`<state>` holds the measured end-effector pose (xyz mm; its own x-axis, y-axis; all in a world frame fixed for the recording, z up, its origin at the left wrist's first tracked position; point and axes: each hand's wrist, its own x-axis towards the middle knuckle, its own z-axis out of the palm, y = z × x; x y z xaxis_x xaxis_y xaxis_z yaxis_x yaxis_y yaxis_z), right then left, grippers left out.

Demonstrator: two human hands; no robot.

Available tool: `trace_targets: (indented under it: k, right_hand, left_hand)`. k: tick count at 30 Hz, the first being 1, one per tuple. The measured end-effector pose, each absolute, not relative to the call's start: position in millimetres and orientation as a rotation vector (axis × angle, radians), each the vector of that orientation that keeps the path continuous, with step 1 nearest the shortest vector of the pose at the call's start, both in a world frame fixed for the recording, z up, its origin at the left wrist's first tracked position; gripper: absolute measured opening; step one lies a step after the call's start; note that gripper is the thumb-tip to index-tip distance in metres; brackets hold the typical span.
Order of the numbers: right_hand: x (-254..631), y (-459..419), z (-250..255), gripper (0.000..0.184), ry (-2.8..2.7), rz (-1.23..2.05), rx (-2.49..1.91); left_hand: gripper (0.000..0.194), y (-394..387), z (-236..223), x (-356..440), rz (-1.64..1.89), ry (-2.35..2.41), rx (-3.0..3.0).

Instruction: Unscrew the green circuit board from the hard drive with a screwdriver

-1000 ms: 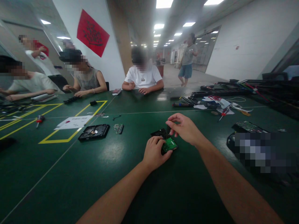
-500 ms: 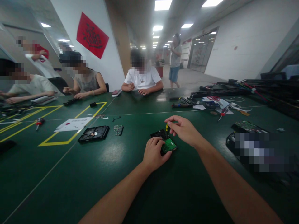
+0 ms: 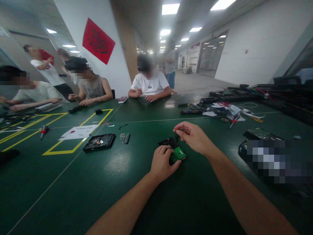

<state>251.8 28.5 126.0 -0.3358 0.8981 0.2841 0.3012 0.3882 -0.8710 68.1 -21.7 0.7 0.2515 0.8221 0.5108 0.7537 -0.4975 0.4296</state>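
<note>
My left hand (image 3: 161, 163) is closed around the near left side of a hard drive, with fingers over its top and the thumb along the near edge. A green circuit board (image 3: 180, 152) shows on the drive's upper face, and a black part (image 3: 167, 141) lies at its far side. Above the drive, my right hand (image 3: 192, 135) pinches a small screwdriver (image 3: 176, 135); its handle is mostly hidden by the fingers and its dark tip points down toward the board. I cannot tell whether the tip touches a screw.
Left of the drive lie a small circuit board (image 3: 125, 138) and a black open-topped casing (image 3: 99, 142). A red-and-black screwdriver (image 3: 44, 130) is farther left. Cables, papers and tools (image 3: 227, 109) clutter the right. A person in white (image 3: 149, 86) sits opposite; others are at the left.
The screwdriver's yellow handle has turned or sunk within my right fingers, so less of it shows. My left hand keeps its hold. A standing person in the background has moved left.
</note>
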Motion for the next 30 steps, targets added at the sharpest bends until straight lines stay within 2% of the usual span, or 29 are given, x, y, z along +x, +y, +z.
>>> trace_targets:
  k: [8, 16, 30]
  right_hand:
    - [250.7, 27.8, 125.6, 0.015, -1.876, 0.93, -1.052]
    - [250.3, 23.7, 129.2, 0.026, -1.889, 0.737, -1.184]
    - [248.5, 20.7, 129.1, 0.013, -1.93, 0.613, -1.124]
  left_hand:
    - [0.038, -22.1, 2.5, 68.4, 1.087, 1.51, 2.405]
    - [0.039, -22.8, 3.3, 68.1, 1.07, 1.516, 2.415]
    - [0.037, -19.9, -4.1, 66.3, 1.054, 1.519, 2.445]
